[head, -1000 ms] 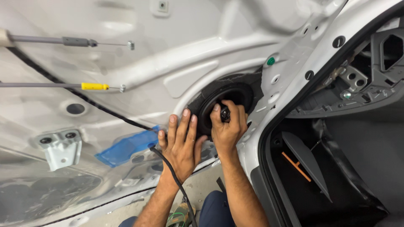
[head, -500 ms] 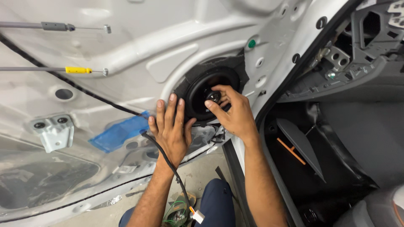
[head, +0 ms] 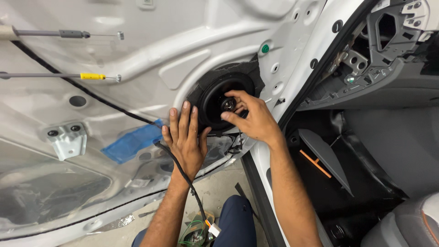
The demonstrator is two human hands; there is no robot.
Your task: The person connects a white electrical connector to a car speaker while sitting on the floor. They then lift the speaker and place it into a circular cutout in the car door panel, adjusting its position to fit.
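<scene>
A round black speaker [head: 215, 98] sits in the opening of a bare white car door panel [head: 151, 50]. My right hand [head: 249, 120] reaches over the speaker, its fingertips pinching the small dark centre piece [head: 227, 104]. My left hand [head: 185, 139] lies flat with fingers spread on the panel at the speaker's lower left rim. A black cable [head: 180, 169] runs down past my left wrist to a small connector [head: 213, 228].
Blue tape [head: 132, 142] sticks to the panel left of my hand. Two metal rods [head: 68, 34], one with a yellow clip [head: 93, 76], cross the upper left. A metal bracket [head: 67, 139] sits low left. The open car interior and seat [head: 402, 224] lie to the right.
The view shifted, so the door moved left in frame. My right hand rotated over the speaker centre, the fingers turning from upright to pointing left. My left hand stayed flat on the panel.
</scene>
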